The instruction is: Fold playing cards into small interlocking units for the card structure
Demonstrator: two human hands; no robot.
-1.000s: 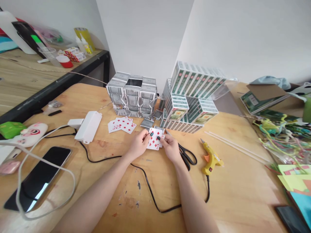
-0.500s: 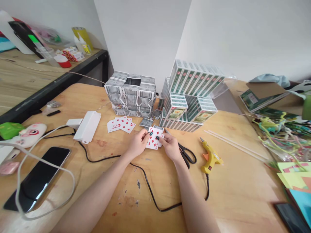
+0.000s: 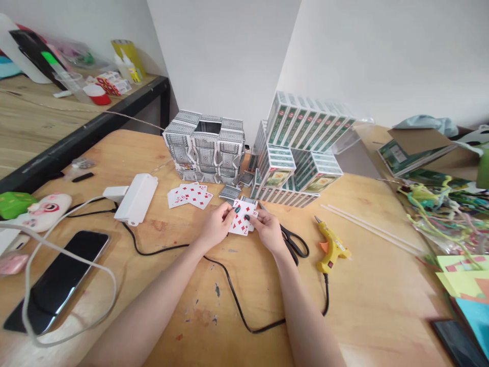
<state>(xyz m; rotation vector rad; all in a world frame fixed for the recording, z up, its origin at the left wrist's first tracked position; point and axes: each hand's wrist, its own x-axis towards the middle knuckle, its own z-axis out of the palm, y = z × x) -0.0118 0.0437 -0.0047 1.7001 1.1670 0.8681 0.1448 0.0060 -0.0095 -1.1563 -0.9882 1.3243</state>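
Between my hands are playing cards [image 3: 239, 224], with the seven of diamonds face up on top and another card peeking out behind it on the right. My left hand [image 3: 218, 224] pinches the left edge, thumb on the face. On the right edge, my right hand [image 3: 267, 228] grips with its thumb pressed down too. Face-up diamond cards [image 3: 190, 195] lie fanned on the table to the left. Behind them stands a box-like structure of folded cards [image 3: 208, 148], patterned backs outward, with a dark opening on top. Face-down cards [image 3: 229, 192] rest in front of it.
Stacked card boxes [image 3: 280, 165] stand at the back right. Black scissors [image 3: 295, 242] and a yellow glue gun [image 3: 331, 247] lie right of my hands; its black cord runs under my forearms. A white power strip [image 3: 136, 199] and phone [image 3: 57, 280] are at left.
Almost nothing differs. Both hands keep their hold on the playing cards, and the view has shifted very slightly.
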